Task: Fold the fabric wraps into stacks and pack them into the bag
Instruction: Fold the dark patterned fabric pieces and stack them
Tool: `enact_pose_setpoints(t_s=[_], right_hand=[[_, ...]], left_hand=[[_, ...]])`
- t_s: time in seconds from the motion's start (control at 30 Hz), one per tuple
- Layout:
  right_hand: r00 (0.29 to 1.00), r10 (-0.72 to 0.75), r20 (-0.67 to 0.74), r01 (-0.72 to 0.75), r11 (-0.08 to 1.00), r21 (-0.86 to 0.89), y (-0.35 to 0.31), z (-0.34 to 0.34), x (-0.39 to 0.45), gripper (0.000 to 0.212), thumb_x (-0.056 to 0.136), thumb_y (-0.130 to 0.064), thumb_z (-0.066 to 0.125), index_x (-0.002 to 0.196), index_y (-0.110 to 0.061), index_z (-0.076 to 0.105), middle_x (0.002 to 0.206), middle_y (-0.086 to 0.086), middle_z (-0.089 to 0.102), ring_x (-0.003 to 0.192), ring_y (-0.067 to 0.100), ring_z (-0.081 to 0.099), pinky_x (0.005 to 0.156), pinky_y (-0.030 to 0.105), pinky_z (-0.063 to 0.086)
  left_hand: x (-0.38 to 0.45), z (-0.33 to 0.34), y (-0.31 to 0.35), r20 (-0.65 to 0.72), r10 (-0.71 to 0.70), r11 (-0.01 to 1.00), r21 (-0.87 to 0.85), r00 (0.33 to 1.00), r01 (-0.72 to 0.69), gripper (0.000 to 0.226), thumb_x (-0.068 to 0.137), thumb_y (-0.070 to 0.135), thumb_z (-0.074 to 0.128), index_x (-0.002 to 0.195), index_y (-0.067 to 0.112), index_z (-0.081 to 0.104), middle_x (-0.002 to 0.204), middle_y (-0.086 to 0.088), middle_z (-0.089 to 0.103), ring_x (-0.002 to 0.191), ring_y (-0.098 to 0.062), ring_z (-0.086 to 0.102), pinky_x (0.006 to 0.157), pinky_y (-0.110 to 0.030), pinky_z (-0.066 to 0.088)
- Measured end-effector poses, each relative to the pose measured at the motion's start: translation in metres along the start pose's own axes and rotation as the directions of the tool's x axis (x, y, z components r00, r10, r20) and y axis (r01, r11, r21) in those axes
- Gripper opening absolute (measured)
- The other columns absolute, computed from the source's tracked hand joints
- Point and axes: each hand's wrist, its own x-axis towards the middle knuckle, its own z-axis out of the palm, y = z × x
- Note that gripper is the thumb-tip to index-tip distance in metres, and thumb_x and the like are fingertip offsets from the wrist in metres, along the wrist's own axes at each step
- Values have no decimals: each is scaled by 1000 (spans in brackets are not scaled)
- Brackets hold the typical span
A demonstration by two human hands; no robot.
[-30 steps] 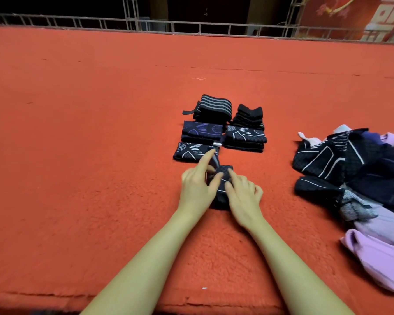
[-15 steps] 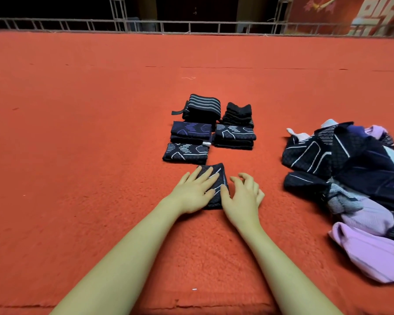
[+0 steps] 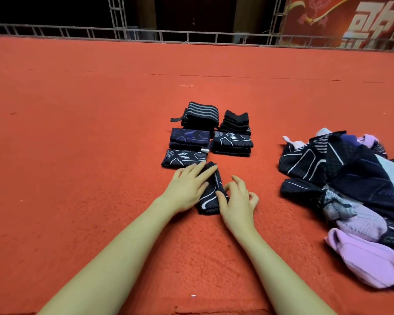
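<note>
Pressing flat with left hand, pinching with right hand one dark folded wrap; beyond, folded stacks; rightward, unfolded pile on red carpet.

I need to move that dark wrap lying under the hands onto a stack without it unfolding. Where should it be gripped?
Probably across its near end, coming from the person's side: the folded wrap lies flat and long, running away from the person, with the left hand pressing its left side and the right hand at its right edge.
</note>
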Motion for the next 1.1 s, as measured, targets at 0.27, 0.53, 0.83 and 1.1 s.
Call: enact_pose_setpoints(t_s=[0.27,0.53,0.83,1.1], right_hand=[[904,-340,-261,359,933,30,-31,-8,40,19,87,-30,47,100,-22,60,115,-2,68,112,4,54,92,29,17],[804,-531,-267,515,847,-132,-50,7,90,22,85,-24,50,95,-18,68,110,-8,69,108,14,63,94,40,23],[785,-608,-121,570,784,-247,-36,42,130,22,70,-21,73,91,-23,66,107,-10,68,104,13,57,88,37,23],[819,-553,155,573,775,-266,-13,53,113,37,89,-40,40,112,-33,68,126,-7,63,113,13,61,92,37,21]], left_hand=[[10,-28,-43,-409,132,989,113,903,-93,36,93,34,37,126,28,50,133,-6,55,118,-26,43,90,-39,30],[19,-32,-75,-567,118,992,34,815,-121,25,86,26,50,96,15,70,108,0,67,105,-17,48,78,-32,24],[45,0,-102,-585,120,982,191,802,-8,17,83,18,58,89,18,74,120,-1,66,108,-22,53,84,-37,33],[31,31,-105,-350,29,994,105,936,8,32,84,31,49,93,15,75,108,-6,71,99,-22,68,82,-36,53]])
